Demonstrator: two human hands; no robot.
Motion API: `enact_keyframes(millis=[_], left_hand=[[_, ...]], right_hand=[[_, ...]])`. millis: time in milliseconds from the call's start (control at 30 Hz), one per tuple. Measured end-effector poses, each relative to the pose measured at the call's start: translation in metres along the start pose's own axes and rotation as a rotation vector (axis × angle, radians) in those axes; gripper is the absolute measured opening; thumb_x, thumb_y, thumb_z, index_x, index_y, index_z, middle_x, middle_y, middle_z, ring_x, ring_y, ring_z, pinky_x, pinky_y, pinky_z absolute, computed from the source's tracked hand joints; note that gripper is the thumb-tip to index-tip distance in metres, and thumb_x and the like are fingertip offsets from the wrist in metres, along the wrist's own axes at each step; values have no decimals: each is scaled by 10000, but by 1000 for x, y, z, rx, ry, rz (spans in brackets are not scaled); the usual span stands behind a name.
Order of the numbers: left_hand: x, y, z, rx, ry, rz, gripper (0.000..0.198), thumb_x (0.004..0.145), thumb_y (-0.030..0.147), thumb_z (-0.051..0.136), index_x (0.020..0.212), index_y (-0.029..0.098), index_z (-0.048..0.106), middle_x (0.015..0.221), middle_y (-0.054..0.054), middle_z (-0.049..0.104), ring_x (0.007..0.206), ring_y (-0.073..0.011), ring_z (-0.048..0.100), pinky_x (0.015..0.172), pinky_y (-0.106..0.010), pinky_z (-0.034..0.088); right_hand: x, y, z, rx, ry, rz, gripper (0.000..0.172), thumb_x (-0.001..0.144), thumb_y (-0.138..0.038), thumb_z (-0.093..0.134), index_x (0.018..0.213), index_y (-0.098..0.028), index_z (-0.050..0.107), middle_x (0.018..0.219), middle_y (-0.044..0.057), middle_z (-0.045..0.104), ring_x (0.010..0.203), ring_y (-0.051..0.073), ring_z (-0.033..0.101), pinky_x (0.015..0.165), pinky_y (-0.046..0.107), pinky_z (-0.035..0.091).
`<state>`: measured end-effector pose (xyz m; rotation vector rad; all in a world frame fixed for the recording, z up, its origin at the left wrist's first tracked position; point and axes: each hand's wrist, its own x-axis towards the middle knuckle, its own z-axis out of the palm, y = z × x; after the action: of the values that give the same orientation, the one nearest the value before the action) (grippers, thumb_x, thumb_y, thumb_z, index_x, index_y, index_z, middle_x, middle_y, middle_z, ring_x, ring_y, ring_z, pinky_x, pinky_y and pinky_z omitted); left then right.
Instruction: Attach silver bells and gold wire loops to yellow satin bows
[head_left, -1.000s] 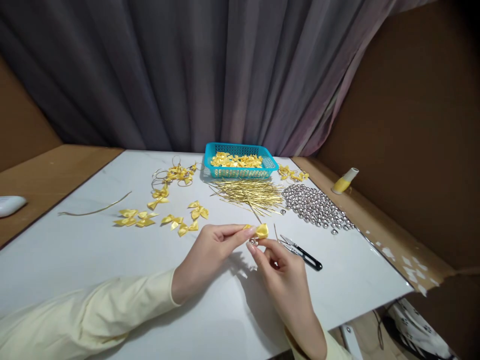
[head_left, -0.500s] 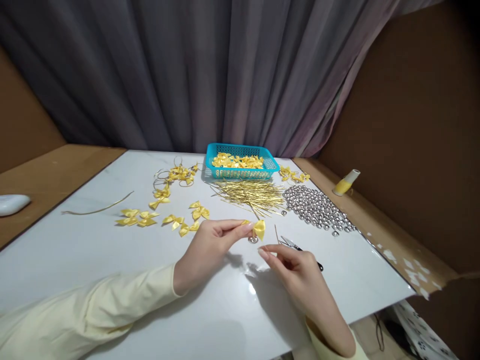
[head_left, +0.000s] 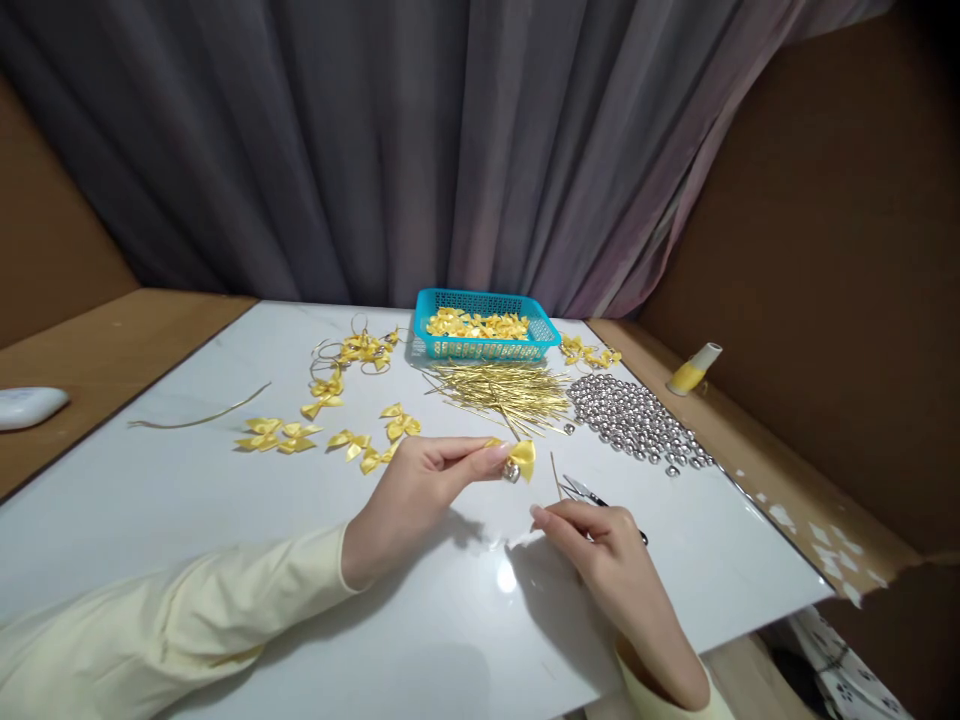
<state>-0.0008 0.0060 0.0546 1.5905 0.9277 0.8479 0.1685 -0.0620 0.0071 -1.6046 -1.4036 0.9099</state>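
The bow (head_left: 522, 457), yellow satin with a tiny silver bell (head_left: 511, 472) under it, hung above the table (head_left: 225, 520), well nearer the person than the basket (head_left: 487, 348). The bell was too small to make out clearly. The left hand (head_left: 420, 490) pinched the bow between thumb and fingertips. The right hand (head_left: 607, 550), farther still from the basket, was half curled, thumb and forefinger close together; whether they gripped anything could not be told. It hid most of the scissors (head_left: 581, 489). Bare tabletop lay open far from the basket, toward the near edge.
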Motion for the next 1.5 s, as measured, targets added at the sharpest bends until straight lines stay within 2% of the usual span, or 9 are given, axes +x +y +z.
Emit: enact_keyframes(millis=[100,200,667,867,967,1067,1167,1367,1500], left_hand=[[0,1,0,-37,-7,5,178,822,307,579,872,224,728,865,12,714,869,-159,631,764,-197,478],[0,1,-1,-20,11,9,172,813,307,589,870,227,730,859,11,717,866,-174,634,769,-221,485],[-1,7,-2,-29,25,-22,149,792,290,616,856,227,735,851,12,721,860,-186,641,779,-235,487],[-1,6,-2,-31,22,-55,158,789,300,621,868,220,732,871,2,719,871,-171,636,778,-211,479],[2,2,-3,-35,6,-81,161,788,309,622,861,218,733,879,-3,719,894,-170,632,774,-203,472],[6,-2,-3,-37,-22,-117,182,800,326,604,849,206,732,842,-11,722,859,-168,644,763,-210,468],[5,-5,-2,17,-88,-99,240,830,349,560,790,184,729,787,-19,723,815,-168,646,772,-229,448],[-7,-9,2,93,-218,-23,330,875,348,483,694,163,689,763,-9,684,745,-148,590,703,-237,406],[-9,-13,4,93,-287,43,333,894,283,443,683,155,667,742,-1,634,717,-126,539,693,-231,377]], right_hand=[[0,4,-2,79,0,46,342,780,-374,538,507,-173,492,483,-47,313,494,105,297,488,247,234],[2,8,-3,130,10,59,337,759,-331,551,476,-178,452,478,-50,307,493,107,301,495,250,240],[7,14,-1,178,49,134,260,717,-273,530,478,-180,490,461,-43,306,475,110,277,455,245,215],[8,15,-2,142,10,147,272,730,-267,529,480,-174,478,450,-56,290,459,100,269,447,240,202],[8,16,-6,126,-61,111,288,777,-332,522,539,-172,498,453,-62,319,443,96,295,442,234,225],[5,13,-14,133,-195,6,234,829,-407,499,847,-176,536,526,-52,460,482,108,407,478,228,297],[-1,5,-20,191,-202,-40,335,851,-455,473,1066,-200,449,652,-27,556,507,99,423,465,213,293],[-4,-7,-5,260,-190,-89,243,913,-425,386,956,-213,498,712,-24,581,499,72,364,481,205,290],[0,-4,3,296,-168,-103,240,919,-393,401,831,-197,510,655,-34,567,496,68,353,475,202,275]])
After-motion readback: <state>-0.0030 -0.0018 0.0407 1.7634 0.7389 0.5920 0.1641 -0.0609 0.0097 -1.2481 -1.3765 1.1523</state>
